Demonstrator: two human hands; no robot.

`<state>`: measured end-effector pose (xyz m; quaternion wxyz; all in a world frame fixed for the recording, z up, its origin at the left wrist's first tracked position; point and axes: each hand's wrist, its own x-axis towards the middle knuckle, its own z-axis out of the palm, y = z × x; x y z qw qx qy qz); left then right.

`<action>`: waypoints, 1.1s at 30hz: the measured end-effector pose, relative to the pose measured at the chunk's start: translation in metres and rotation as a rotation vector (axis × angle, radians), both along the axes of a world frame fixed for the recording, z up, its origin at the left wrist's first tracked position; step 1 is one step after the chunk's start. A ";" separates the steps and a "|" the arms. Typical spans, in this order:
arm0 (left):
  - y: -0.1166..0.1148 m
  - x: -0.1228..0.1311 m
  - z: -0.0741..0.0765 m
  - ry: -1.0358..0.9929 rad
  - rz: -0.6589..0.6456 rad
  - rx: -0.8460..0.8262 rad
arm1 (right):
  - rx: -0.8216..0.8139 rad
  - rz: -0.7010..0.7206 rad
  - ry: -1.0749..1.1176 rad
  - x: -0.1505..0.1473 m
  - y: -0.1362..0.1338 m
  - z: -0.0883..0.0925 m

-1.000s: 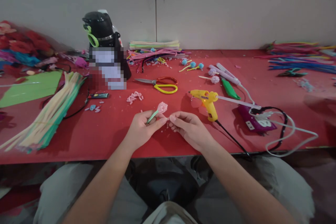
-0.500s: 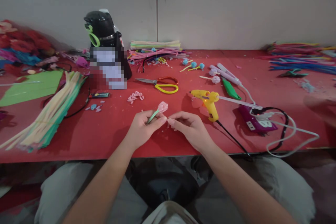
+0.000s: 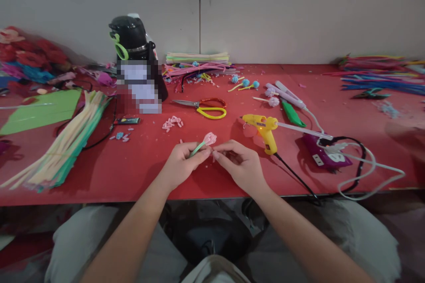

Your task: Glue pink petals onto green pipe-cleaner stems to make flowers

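Note:
A small flower of pink pipe cleaner on a light green stem is pinched in my left hand, its head pointing up and right. Close beside the flower, the thumb and fingers of my right hand are pressed together; what they hold, if anything, is too small to make out. The fingertips of both hands nearly meet. Beyond them lie a pile of short pink pieces and scissors with yellow and red handles. A yellow hot glue gun rests to the right of my hands.
A black bottle stands at the back left. Bundled pale and green pipe cleaners lie at left, beside a green sheet. Blue pompom stems and a purple power strip with loose cables are on the red table.
The pink flower has shifted slightly right and down, its stem leaning more toward my right hand. Both hands stay close together; the view has moved a little.

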<state>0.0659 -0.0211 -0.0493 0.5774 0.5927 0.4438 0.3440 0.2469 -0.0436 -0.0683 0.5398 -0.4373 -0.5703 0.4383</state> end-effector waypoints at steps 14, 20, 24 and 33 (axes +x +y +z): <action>-0.002 0.002 0.007 0.142 -0.041 0.107 | -0.092 -0.005 -0.044 0.003 -0.002 0.005; -0.001 0.002 0.010 0.134 -0.035 0.129 | -0.095 0.036 -0.056 0.007 -0.003 0.005; -0.002 0.003 0.009 0.110 -0.021 0.090 | -0.082 0.044 -0.063 0.008 -0.004 0.006; -0.005 0.003 0.008 -0.019 -0.126 0.051 | -0.100 0.167 -0.067 0.004 -0.009 0.008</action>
